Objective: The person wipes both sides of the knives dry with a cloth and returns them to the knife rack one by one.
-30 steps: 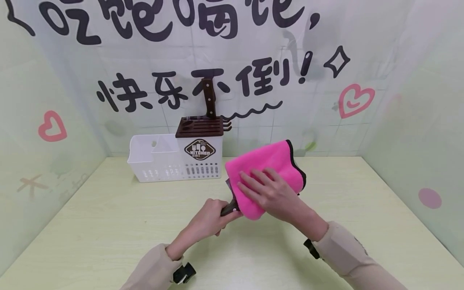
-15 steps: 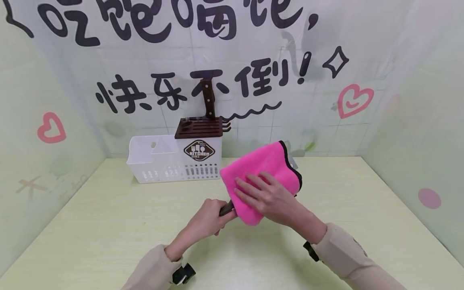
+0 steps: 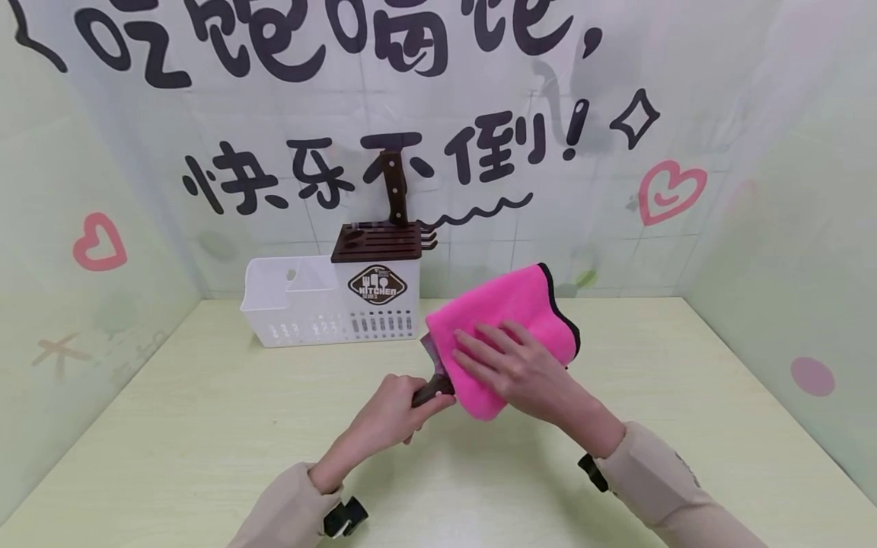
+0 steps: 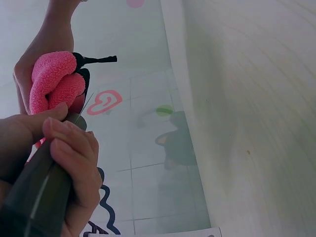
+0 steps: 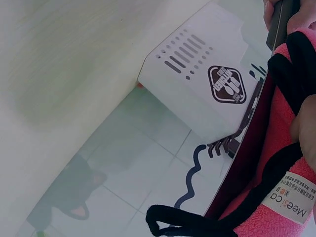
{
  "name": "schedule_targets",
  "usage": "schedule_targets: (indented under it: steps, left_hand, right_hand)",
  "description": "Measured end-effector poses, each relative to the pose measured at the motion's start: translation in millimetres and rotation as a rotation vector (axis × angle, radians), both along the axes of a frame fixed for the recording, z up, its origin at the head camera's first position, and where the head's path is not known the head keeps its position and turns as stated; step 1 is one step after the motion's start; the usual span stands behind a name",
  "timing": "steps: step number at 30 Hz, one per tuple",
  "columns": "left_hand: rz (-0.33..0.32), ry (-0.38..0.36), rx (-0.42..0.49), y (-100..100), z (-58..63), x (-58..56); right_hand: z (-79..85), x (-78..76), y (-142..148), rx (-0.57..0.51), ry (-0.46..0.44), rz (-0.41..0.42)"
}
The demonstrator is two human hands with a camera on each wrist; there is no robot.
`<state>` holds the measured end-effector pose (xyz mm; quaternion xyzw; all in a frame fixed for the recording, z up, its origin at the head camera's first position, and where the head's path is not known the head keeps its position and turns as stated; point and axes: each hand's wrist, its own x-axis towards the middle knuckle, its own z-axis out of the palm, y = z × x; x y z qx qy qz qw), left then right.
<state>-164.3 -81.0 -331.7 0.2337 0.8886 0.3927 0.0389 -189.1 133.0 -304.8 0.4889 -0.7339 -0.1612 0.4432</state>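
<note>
My left hand point(image 3: 393, 411) grips the dark riveted handle point(image 3: 433, 390) of a kitchen knife in the head view. A strip of its blade point(image 3: 432, 352) shows beside the handle; a pink towel point(image 3: 500, 304) with black edging covers most of the rest. My right hand point(image 3: 517, 373) holds the towel folded over the blade, fingers spread across the top. In the right wrist view, the thumb point(image 5: 307, 131) is on the towel's other side, near a white label point(image 5: 291, 197). The left wrist view shows the left fingers point(image 4: 74, 153) curled round the handle.
At the back left stands a white perforated rack point(image 3: 377, 304) with a brown slotted top point(image 3: 377, 242). Another knife's handle point(image 3: 393, 186) rises from it, and fork-like prongs point(image 3: 429, 240) stick out at its right. A printed wall sheet point(image 3: 479, 213) backs the pale table point(image 3: 205, 426).
The towel and right hand slid left toward the handle, hiding the blade near it, then moved back right, baring that strip again. The left hand stayed nearly still on the handle.
</note>
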Motion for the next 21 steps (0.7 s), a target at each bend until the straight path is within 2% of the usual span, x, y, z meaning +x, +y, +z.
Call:
schedule_targets:
  steps: [13,21]
  left_hand:
    - [0.017,0.015,0.001,-2,0.4,0.6]
    - [0.026,0.017,-0.018,-3,0.0,1.1]
  right_hand:
    - [6.9,-5.1,12,-0.099,-0.087,-0.064]
    - [9.9,-10.6,23,-0.138,-0.131,-0.146]
